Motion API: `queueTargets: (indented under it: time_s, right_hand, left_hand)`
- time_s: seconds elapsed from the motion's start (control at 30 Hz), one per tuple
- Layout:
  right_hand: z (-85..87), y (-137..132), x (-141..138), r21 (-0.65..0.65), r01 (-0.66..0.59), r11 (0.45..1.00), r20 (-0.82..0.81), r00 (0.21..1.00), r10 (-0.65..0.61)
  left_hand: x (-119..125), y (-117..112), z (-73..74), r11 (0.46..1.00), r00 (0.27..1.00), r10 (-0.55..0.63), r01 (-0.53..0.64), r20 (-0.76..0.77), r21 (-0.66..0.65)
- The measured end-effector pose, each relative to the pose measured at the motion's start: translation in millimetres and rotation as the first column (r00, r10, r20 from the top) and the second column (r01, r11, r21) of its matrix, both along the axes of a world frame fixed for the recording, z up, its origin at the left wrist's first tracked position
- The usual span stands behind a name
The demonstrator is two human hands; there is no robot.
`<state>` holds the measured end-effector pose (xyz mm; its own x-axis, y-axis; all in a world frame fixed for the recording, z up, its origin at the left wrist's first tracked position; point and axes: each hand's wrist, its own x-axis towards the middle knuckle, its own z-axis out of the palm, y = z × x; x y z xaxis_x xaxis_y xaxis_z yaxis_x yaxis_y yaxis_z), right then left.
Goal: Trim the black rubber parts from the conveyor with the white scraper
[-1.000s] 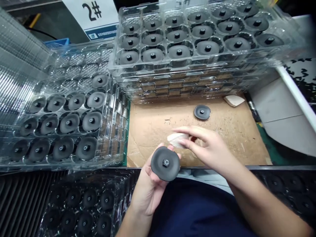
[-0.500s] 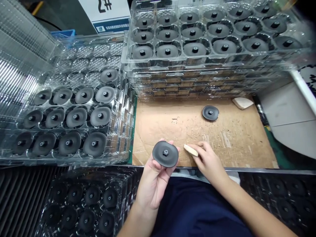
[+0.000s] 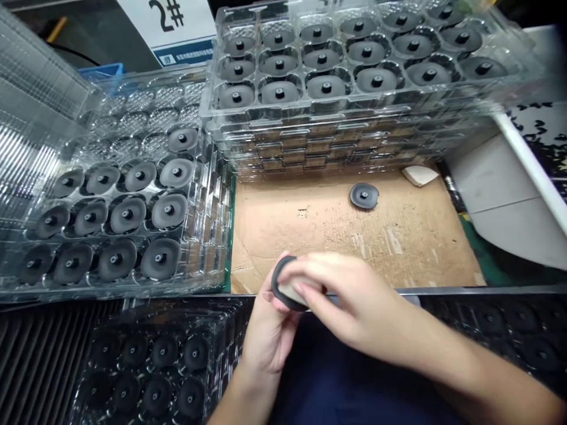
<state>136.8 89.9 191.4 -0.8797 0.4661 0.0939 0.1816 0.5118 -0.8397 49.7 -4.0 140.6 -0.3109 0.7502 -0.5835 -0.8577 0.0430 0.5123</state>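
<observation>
My left hand (image 3: 269, 333) holds a black rubber-like disc (image 3: 280, 283) with a central stud, tilted so that only its rim shows clearly. My right hand (image 3: 345, 294) lies over the disc, its fingers pinching a pale foam pad (image 3: 292, 290) against the disc's face. The fingers hide most of the pad and the disc's stud. Another black disc (image 3: 364, 195) lies flat on the cardboard sheet (image 3: 310, 248), well beyond both hands. A second pale pad (image 3: 420, 175) rests at the sheet's back edge.
Stacked clear plastic trays (image 3: 345, 121) of black discs stand behind the cardboard. Another clear tray (image 3: 208, 236) with discs lies to the left, and a dark-looking tray stack (image 3: 155, 366) sits lower left. A sign marked 2# (image 3: 170, 29) stands at the back.
My right hand has moved from beside the disc to over it, bringing the pad against its face. My left hand has tilted the disc up from lying nearly flat on the palm.
</observation>
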Motion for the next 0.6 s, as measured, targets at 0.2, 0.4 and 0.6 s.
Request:
queueTargets:
  time_s: [0.2, 0.4, 0.6]
  right_hand:
    - [-1.5, -2, 14, 0.052, 0.012, 0.999, -0.199, 0.98, -0.002]
    - [-2.0, 3, 17, 0.144, 0.192, 0.971, -0.222, 0.962, -0.157]
    - [3.2, 10, 57, -0.013, -0.01, 1.0, -0.124, 0.992, 0.008]
  left_hand:
    - [3, 2, 8.3, 0.999, 0.999, -0.042, 0.042, -0.018, 0.026]
    - [12, 9, 10.8, 0.993, 0.993, -0.111, 0.112, -0.043, 0.024]
    - [13, 12, 16.8, 0.99, 0.992, -0.129, 0.128, 0.01, 0.055]
